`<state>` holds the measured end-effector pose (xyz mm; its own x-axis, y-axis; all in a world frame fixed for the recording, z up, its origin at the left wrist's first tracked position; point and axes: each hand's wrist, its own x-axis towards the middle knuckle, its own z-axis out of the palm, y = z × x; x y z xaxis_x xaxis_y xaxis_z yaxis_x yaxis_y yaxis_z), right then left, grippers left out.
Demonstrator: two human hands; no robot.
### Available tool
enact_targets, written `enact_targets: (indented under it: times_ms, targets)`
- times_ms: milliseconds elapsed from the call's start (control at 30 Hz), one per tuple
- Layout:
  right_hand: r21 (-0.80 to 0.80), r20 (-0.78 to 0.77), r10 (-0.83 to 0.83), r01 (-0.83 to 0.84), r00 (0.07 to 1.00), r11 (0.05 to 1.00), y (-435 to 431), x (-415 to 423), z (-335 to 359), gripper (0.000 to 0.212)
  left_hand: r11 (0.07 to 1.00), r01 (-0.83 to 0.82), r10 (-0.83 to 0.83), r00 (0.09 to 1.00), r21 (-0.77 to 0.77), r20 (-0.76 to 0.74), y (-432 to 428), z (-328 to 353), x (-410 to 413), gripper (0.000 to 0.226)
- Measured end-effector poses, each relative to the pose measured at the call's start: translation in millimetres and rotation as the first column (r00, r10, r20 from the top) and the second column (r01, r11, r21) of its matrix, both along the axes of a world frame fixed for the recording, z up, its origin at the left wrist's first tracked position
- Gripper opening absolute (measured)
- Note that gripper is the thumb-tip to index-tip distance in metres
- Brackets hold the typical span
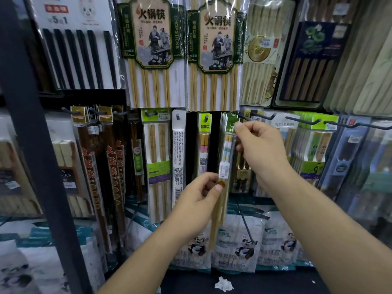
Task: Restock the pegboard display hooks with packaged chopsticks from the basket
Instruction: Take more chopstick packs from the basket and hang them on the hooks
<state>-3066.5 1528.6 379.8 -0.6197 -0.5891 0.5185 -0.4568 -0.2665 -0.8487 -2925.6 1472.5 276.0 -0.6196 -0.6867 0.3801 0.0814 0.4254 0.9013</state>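
The pack point(225, 158) is held at two spots: its green header is pinched by the right hand point(261, 145) and its lower half by the left hand point(201, 194). A bare hook point(256, 117) is seen just right of the upper pinch. It's probably best if the header hole is lined up with the hook tip first, then slid back with the bottom steadied so nothing gets torn. Both forearms are raised, and the right wrist is bent inward. The basket isn't shown.
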Motion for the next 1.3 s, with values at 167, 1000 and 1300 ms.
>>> enact_targets:
  times_ms: [167,1000,1300]
  targets:
    - [-0.003,-0.009,-0.044,0.044,0.999,0.999,-10,-8,8,0.031,0.999,-0.046,0.047,0.997,-0.024,0.060,-6,6,-15,0.020]
    - [-0.069,-0.047,-0.129,0.126,0.991,0.990,-21,-6,7,0.048,0.987,-0.078,0.085,0.995,-0.140,0.047,-4,6,-18,0.023]
    - [-0.067,-0.208,-0.161,0.150,0.965,0.986,-23,-14,-13,0.032,0.909,-0.202,0.274,0.949,-0.364,0.159,-3,6,-15,0.009]
